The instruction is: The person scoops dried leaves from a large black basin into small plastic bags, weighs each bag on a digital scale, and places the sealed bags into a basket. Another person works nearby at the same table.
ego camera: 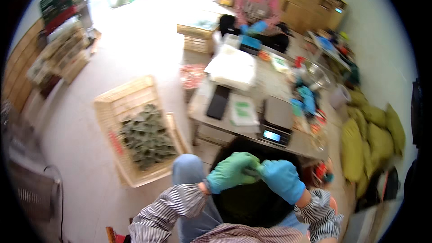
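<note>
My left hand (233, 172), in a green-and-blue glove, and my right hand (283, 180), in a blue glove, meet at the fingertips. Their fingers are curled inward; blur and the gloves hide whether a small greenish thing is pinched between them. Below both hands, between my knees, is a large dark container (246, 206), its contents too dark to make out. Just beyond my right hand, a digital scale (277, 118) with a lit display stands at the near edge of a low table (212, 126).
Left of my knee, a cream plastic crate (104, 108) holds many dark green pieces (148, 138). A phone (218, 102), a printed packet (243, 110) and a white stack (233, 65) lie on the table. Across it sits a person (256, 5) in blue gloves. Yellow-green sacks (352, 150) line the right wall.
</note>
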The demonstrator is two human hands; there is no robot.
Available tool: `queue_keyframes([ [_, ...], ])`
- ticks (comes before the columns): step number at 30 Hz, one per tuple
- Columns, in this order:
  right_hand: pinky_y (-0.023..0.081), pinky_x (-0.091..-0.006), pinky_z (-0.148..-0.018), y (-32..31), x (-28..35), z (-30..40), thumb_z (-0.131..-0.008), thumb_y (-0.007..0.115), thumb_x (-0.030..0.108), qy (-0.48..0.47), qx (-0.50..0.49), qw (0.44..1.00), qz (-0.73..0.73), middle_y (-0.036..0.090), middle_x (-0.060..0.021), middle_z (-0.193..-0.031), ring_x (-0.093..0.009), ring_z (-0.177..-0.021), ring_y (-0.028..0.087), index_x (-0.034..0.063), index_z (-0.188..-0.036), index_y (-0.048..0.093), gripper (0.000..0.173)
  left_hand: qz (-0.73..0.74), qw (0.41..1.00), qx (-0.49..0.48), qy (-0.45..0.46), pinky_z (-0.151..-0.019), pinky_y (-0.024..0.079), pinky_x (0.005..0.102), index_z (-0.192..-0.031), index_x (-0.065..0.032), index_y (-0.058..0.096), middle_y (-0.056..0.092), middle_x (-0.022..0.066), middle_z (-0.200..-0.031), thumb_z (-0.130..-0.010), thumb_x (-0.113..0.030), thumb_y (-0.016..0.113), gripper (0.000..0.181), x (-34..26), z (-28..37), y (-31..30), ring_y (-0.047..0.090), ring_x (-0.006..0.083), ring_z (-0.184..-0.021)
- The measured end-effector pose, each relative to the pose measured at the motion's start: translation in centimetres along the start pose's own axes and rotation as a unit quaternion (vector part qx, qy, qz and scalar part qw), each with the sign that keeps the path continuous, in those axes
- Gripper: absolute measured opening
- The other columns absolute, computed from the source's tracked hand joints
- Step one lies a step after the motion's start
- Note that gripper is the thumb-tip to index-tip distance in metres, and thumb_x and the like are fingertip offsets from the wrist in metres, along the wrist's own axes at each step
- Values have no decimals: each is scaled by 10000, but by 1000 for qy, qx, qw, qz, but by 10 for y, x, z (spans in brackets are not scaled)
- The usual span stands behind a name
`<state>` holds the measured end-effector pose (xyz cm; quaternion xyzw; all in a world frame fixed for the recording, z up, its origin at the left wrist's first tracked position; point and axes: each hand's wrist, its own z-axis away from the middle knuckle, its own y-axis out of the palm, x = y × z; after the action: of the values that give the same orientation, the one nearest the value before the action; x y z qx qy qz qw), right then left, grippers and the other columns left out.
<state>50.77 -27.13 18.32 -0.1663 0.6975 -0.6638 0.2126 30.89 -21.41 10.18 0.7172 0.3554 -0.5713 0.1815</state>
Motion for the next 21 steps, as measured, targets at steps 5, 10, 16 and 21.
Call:
queue_keyframes([
  [5, 592, -339, -698, -17, 29, -44, -856, 746, 130, -50, -187, 948, -254, 737, -145, -1084, -307, -853, 732, 60, -1085, 718, 241, -248, 964, -89, 44, -856, 504, 374, -1010, -124, 717, 689, 43, -967, -834, -132, 795, 193, -22, 17, -78, 643, 252, -912],
  [10, 592, -294, -813, 0, 19, -30, -964, 636, -15, 99, -199, 834, -505, 723, -162, -1211, -206, -951, 731, 9, -1225, 697, 270, -269, 897, -332, -115, -723, 573, 349, -996, -73, 674, 689, 70, -943, -921, -106, 724, 96, -6, 54, -211, 691, 173, -860],
  [16, 565, -252, -715, 87, 15, 18, -1012, 599, 65, 309, -92, 714, -621, 736, -133, -1161, -161, -819, 721, -7, -1227, 692, 245, -491, 692, -520, -103, -806, 550, 427, -1073, -67, 704, 702, 122, -975, -919, -122, 693, 164, 130, 129, -381, 673, 319, -915],
  [21, 554, -251, -712, 125, 33, 48, -1018, 609, 143, 382, -7, 642, -665, 745, -122, -1148, -152, -840, 721, 6, -1238, 699, 275, -414, 757, -434, -258, -875, 522, 453, -1130, -113, 694, 699, 154, -1041, -881, -145, 677, 252, 236, 170, -389, 662, 348, -987],
])
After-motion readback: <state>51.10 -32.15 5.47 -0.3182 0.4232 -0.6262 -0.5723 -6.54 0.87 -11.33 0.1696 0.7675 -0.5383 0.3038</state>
